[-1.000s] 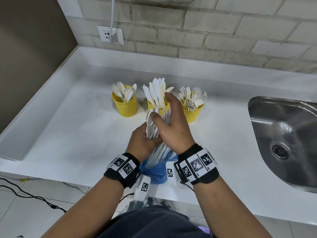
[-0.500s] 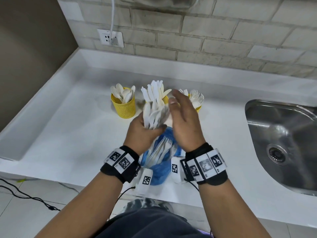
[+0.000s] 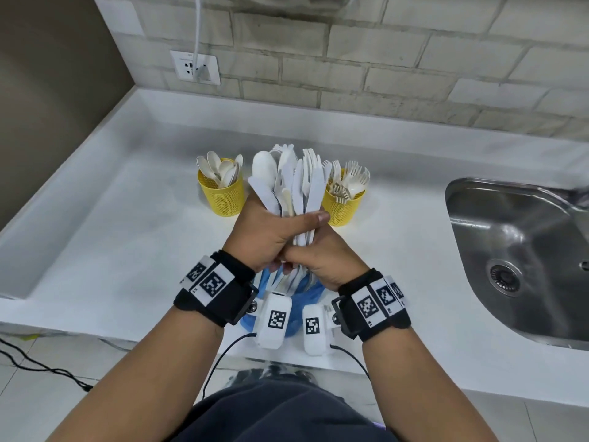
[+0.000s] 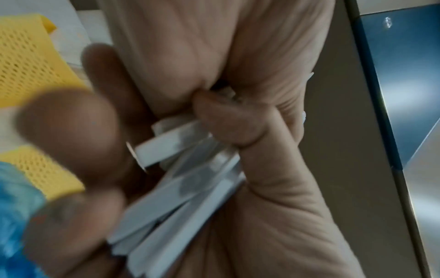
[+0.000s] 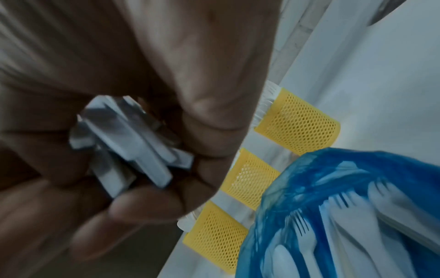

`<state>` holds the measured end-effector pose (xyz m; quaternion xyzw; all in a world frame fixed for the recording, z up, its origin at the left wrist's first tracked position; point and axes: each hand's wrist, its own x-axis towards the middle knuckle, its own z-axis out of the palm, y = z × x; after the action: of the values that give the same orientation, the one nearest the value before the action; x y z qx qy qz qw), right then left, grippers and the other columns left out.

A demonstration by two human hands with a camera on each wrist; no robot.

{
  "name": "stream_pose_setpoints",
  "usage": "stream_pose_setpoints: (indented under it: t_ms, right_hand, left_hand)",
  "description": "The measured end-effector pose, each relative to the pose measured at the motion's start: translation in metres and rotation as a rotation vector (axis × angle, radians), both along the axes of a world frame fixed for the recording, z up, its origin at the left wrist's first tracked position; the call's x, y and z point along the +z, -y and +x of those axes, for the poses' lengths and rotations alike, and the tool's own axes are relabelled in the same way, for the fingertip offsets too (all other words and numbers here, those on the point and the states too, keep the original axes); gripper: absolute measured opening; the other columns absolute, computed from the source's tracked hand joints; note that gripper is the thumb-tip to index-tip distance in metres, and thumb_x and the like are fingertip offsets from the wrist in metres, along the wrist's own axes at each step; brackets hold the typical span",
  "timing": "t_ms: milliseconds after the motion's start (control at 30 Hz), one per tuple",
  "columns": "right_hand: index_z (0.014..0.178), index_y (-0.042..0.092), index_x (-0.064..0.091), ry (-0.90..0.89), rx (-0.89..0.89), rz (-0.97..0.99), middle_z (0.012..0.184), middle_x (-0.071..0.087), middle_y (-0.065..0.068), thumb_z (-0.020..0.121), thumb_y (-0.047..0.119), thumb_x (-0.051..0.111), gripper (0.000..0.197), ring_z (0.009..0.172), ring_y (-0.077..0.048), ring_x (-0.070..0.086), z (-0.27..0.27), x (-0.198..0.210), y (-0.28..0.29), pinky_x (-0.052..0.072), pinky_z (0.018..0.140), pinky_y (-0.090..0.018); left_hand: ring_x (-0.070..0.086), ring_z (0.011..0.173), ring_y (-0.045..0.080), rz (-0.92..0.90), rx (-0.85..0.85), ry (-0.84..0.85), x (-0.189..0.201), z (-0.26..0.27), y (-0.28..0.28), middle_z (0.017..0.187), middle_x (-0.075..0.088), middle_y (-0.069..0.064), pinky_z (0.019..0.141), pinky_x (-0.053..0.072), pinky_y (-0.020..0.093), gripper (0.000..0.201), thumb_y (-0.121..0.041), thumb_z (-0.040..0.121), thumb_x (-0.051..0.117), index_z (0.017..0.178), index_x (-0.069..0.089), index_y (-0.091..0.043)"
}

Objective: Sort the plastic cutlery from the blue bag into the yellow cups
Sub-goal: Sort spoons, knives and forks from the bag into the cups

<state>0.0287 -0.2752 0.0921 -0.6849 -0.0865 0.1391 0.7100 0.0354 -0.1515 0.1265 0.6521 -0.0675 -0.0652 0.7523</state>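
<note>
Both hands hold one upright bundle of white plastic cutlery [image 3: 288,183] above the blue bag [image 3: 301,303]. My left hand [image 3: 277,231] grips the bundle's middle. My right hand [image 3: 322,260] grips the handles just below it. In the right wrist view the handle ends [image 5: 128,146] sit inside curled fingers, and the blue bag [image 5: 357,206] holds more forks and spoons. A yellow cup with spoons [image 3: 221,196] stands left of the bundle and a yellow cup with forks [image 3: 342,202] right of it. The bundle hides the middle cup in the head view; the middle cup [image 5: 252,178] shows in the right wrist view.
A steel sink [image 3: 510,250] is set into the white counter [image 3: 111,237] at the right. A wall socket [image 3: 195,67] with a plugged cable sits above the back edge. The counter's front edge runs just under the wrists; black cables [image 3: 38,365] lie on the floor at left.
The left hand has lifted the bundle higher, out of the bag. The right hand left the top of the bundle and now grips the handles under the left hand.
</note>
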Motion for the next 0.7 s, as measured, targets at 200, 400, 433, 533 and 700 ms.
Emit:
stream_pose_setpoints:
  t_ms: [200,400,433,533,700]
  right_hand:
    - [0.1,-0.004,0.064,-0.017,-0.105,-0.127,0.062,0.066,-0.011,0.071,0.007,0.063,0.031,0.055,-0.034,0.057,0.001,-0.013,-0.017,0.045,0.052,-0.039]
    - [0.078,0.017,0.07,0.112,-0.333,-0.313,0.071,0.069,0.01,0.088,0.005,0.054,0.022,0.074,-0.01,0.066,0.012,-0.019,-0.034,0.053,0.066,-0.026]
    - [0.098,0.012,0.07,0.133,-0.383,-0.283,0.091,0.072,0.002,0.092,0.01,0.055,0.016,0.091,-0.018,0.069,0.012,-0.019,-0.039,0.055,0.079,-0.028]
    - [0.124,0.017,0.062,0.196,-0.399,-0.304,0.112,0.067,0.002,0.099,0.017,0.058,0.026,0.106,-0.018,0.065,0.009,-0.019,-0.046,0.049,0.089,-0.024]
    - [0.119,0.012,0.063,0.079,-0.237,-0.228,0.085,0.075,0.001,0.078,-0.002,0.07,0.043,0.07,-0.022,0.072,0.013,-0.02,-0.032,0.057,0.056,-0.033]
  left_hand:
    - [0.076,0.089,0.021,0.251,0.026,0.089,0.002,-0.001,-0.011,0.101,0.078,0.001,0.071,0.062,0.05,0.037,-0.009,0.08,0.084,0.114,0.07,-0.015]
    - [0.067,0.113,0.008,0.177,0.129,0.074,-0.01,0.006,-0.007,0.122,0.07,-0.006,0.096,0.056,0.032,0.08,-0.017,0.066,0.095,0.131,0.049,-0.021]
    - [0.068,0.11,0.005,0.185,0.166,0.075,-0.012,0.005,-0.003,0.118,0.07,-0.006,0.094,0.056,0.027,0.079,-0.019,0.064,0.096,0.129,0.051,-0.018]
    - [0.07,0.088,0.0,0.218,0.251,0.083,-0.012,0.004,0.004,0.093,0.075,-0.005,0.077,0.052,0.014,0.04,-0.017,0.071,0.092,0.104,0.07,-0.007]
    - [0.073,0.097,0.011,0.159,0.197,0.081,-0.01,0.013,-0.01,0.1,0.078,-0.002,0.087,0.057,0.031,0.02,-0.013,0.084,0.081,0.103,0.076,-0.012]
